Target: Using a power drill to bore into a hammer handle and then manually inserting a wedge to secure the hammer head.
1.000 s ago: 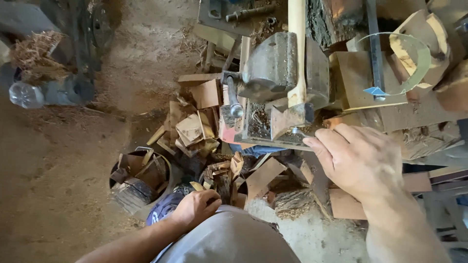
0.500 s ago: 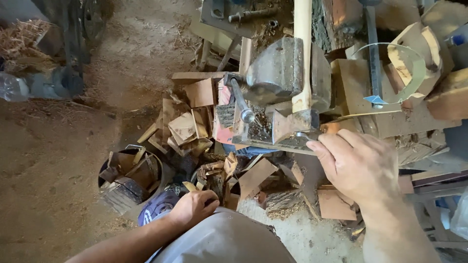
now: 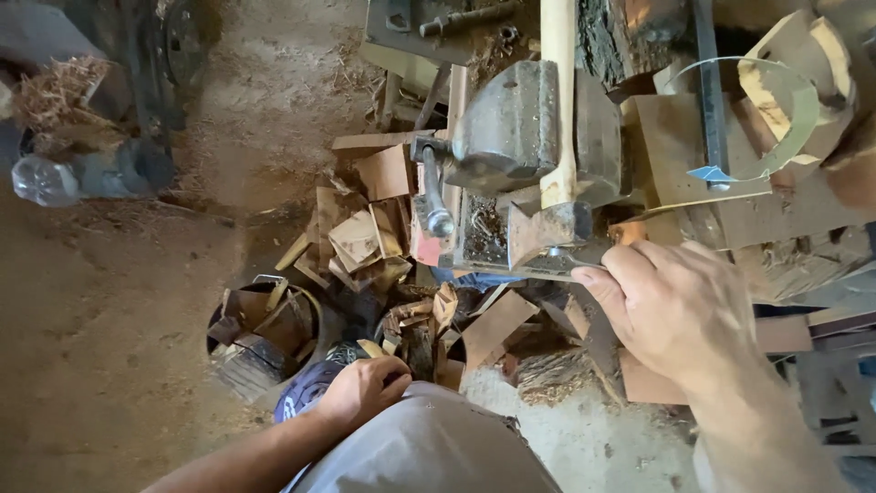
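A grey bench vise (image 3: 520, 128) clamps a pale wooden handle (image 3: 558, 91) that ends in a rusty axe-like head (image 3: 546, 228) at the vise's near edge. My right hand (image 3: 680, 310) is closed on a thin flat metal tool (image 3: 558, 265), whose tip lies against the underside of that head. My left hand (image 3: 365, 388) rests on my grey-trousered knee (image 3: 429, 452) with its fingers curled and nothing seen in it. The vise's screw handle (image 3: 433, 192) sticks out to the left.
Wood offcuts (image 3: 365, 228) are piled on the ground below the vise. A bucket (image 3: 224, 361) of scraps stands at lower left. A curved metal strip (image 3: 789, 110) and wooden blocks (image 3: 675, 146) lie on the bench at right. A plastic bottle (image 3: 46, 180) lies on the dirt floor.
The view has shifted slightly. My right hand stays at the clamped head with the tool. My left hand stays on my knee, its fingers curled in more.
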